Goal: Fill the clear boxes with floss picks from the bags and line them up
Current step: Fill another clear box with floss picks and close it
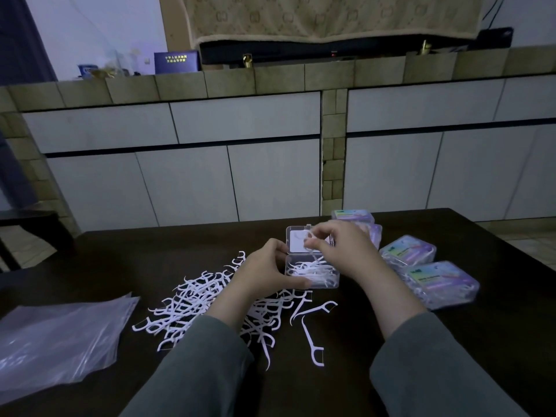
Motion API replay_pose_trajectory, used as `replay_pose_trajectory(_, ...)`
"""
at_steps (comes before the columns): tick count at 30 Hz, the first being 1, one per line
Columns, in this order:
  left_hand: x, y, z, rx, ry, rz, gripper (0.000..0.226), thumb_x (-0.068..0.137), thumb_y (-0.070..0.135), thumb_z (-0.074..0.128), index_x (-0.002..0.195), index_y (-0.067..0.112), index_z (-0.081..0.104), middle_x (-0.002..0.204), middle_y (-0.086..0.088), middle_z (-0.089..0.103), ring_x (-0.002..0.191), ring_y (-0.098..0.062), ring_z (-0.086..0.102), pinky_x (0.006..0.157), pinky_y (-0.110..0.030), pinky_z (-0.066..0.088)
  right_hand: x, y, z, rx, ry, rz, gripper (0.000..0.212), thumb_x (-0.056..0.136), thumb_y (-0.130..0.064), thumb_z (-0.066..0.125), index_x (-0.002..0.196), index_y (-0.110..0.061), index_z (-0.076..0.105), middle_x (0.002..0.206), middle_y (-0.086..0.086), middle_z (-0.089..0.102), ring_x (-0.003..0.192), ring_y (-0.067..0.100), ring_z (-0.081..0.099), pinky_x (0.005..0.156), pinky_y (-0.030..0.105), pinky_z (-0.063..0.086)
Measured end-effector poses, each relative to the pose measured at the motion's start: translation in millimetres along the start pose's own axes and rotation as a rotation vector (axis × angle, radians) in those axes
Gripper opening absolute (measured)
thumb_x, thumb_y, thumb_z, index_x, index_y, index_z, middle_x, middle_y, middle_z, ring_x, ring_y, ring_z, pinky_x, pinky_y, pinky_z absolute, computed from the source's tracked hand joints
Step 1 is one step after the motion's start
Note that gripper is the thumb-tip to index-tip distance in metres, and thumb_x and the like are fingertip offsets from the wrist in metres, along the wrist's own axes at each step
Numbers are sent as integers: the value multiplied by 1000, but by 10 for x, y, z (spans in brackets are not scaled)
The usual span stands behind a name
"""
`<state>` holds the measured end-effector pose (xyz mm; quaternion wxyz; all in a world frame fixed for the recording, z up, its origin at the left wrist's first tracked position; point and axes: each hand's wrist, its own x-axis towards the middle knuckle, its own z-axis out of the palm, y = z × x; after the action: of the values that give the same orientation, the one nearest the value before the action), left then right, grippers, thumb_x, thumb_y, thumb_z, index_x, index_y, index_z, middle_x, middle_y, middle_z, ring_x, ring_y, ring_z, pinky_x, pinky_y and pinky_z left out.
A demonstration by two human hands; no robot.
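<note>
1. Dark, smooth rectangular table (pixel 451 341): far edge and far right corner in full view; near edge cut off. Bare room lies along the near right and the far left.
2. Small clear plastic box with hinged lid (pixel 313 273): centre of table, lid standing open, partly filled with white picks lying crosswise.
3. Left hand (pixel 264 270): curled around the box's left and near wall, thumb along the near edge, gripping it.
4. Right hand (pixel 343 251): over the open box, fingertips pinched on a white floss pick (pixel 311 251) that hangs down into it.
5. Loose heap of white plastic floss picks (pixel 192 308): near left of the box, partly hidden by the left forearm; a few strays lie to the near right.
6. Four closed clear boxes with pastel labels (pixel 442 284): row along the right, running far to near; label print blurred.
7. Flat, glossy clear plastic bags (pixel 57 338): near left, cut off by the frame.
</note>
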<state>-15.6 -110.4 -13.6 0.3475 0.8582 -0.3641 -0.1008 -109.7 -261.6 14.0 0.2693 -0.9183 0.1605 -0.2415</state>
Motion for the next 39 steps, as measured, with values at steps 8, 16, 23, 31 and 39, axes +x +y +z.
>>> replay_pose_trajectory(8,-5,-22,14,-5,29,5,72,56,52,87,113,32,48,103,17,64,92,-3,62,82,-33,55,-61,-156,25,-368,-211,84,29,88,-46,64,115,-34,67,115,-8,66,108,15,49,104,41,25)
replay_pose_trajectory(16,-25,-19,16,-7,37,-7,73,56,53,87,113,33,47,105,18,63,96,-3,60,85,-35,55,-7,-28,-45,-390,-254,168,30,86,-45,66,115,-37,67,123,-10,63,121,17,49,110,46,24)
replay_pose_trajectory(23,-47,-11,12,-8,46,2,71,58,51,87,114,32,48,103,18,62,94,-1,59,83,-32,55,-17,-97,56,-446,-260,123,19,90,-40,63,105,-35,72,109,-8,68,106,17,54,104,44,30)
replay_pose_trajectory(31,-70,8,6,-2,50,8,71,60,49,87,116,30,48,104,17,62,96,-4,59,84,-33,54,-42,-138,50,-384,-289,89,16,91,-36,63,104,-35,72,111,-9,67,108,15,53,108,45,30)
replay_pose_trajectory(39,-68,2,0,-6,42,10,69,60,50,87,114,31,48,106,16,64,95,-3,61,83,-34,55,29,-16,-9,-399,-129,114,14,91,-37,62,101,-35,71,110,-11,67,103,13,54,104,44,29)
